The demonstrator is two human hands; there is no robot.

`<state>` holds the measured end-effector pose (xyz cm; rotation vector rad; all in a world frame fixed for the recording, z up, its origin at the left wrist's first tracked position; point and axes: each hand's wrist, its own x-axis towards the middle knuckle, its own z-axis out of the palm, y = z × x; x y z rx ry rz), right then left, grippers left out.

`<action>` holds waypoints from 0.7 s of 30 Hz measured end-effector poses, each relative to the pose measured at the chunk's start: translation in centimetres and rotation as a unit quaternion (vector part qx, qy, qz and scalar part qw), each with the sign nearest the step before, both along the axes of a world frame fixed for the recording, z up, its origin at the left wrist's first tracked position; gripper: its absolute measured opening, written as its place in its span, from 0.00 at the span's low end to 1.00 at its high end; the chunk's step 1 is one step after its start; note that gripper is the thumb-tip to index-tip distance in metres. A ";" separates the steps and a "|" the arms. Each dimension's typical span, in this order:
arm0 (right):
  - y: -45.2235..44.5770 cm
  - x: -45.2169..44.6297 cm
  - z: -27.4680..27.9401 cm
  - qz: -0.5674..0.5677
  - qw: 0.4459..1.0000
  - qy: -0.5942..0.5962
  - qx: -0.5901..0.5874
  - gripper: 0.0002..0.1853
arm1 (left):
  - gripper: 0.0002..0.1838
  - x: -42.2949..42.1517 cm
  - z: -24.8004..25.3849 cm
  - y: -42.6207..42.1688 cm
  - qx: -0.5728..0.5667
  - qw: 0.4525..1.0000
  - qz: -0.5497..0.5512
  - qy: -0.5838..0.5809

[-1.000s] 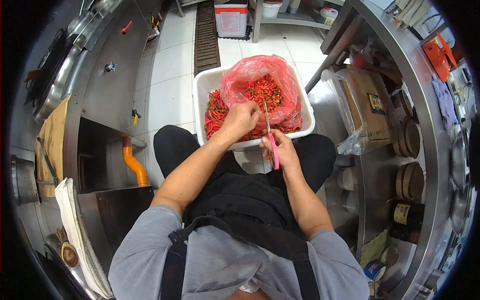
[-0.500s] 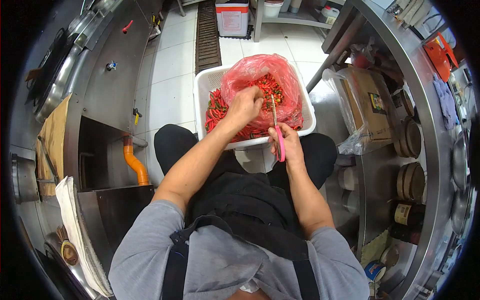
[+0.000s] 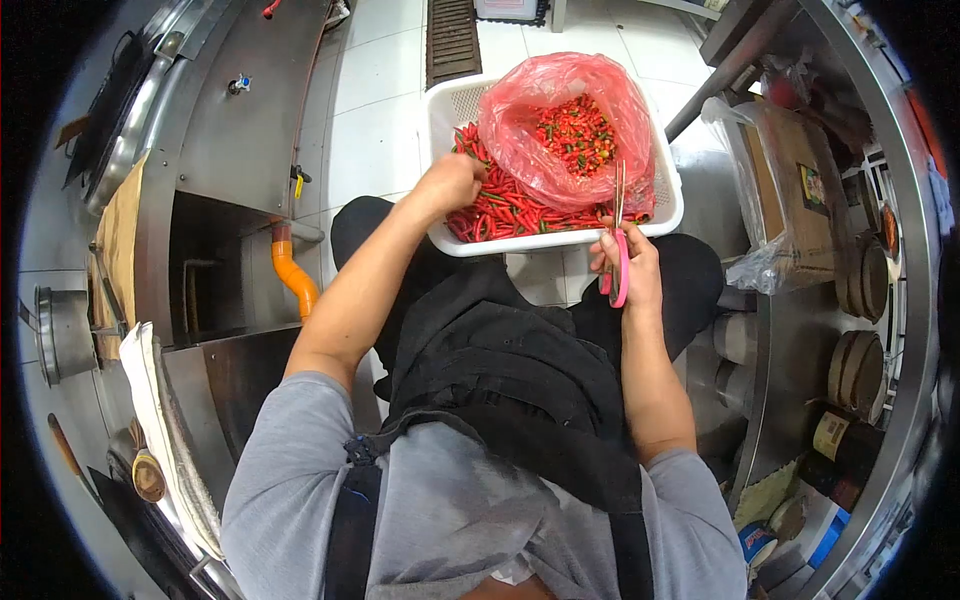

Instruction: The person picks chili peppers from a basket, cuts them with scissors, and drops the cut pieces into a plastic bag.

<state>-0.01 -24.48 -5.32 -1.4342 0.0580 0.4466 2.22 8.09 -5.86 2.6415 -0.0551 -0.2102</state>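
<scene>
My left hand [image 3: 452, 186] is at the left side of a white plastic basket [image 3: 555, 242], its fingers curled down at the pile of long red chilies [image 3: 510, 205]. Whatever the fingertips pinch is hidden. In my right hand [image 3: 636, 268] is a pair of scissors [image 3: 621, 272] with pink handles, blades pointing away from me over the basket's near right part. A translucent red plastic bag [image 3: 515, 125] sits open inside the basket, resting on the chilies. Small cut chili pieces [image 3: 577, 137], red with some green and orange, fill its bottom.
The basket stands between my knees on white floor tiles [image 3: 378, 90]. A floor drain grate [image 3: 452, 45] lies beyond it. Steel cabinets with an orange pipe [image 3: 291, 275] are at left. On the right, a metal shelf holds a plastic-wrapped cardboard box [image 3: 790, 200] and bottles [image 3: 832, 435].
My left hand has moved from above the bag to the loose chilies at left. The scissors stay in my right hand. The view has shifted, putting the basket higher and farther right.
</scene>
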 end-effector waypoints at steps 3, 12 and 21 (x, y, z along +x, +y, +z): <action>0.5 0.2 -0.2 -0.002 1.000 -0.022 0.004 0.23 | 0.13 -0.2 -1.5 -0.9 0.095 0.993 -0.072 -0.016; 0.2 -0.2 -0.2 -0.002 1.000 -0.030 0.005 0.24 | 0.11 -0.6 1.9 -2.3 0.000 0.995 -0.041 0.092; 0.3 -0.8 0.5 0.031 0.999 -0.018 -0.011 0.19 | 0.11 -0.9 1.1 -1.5 -0.057 0.998 0.000 -0.021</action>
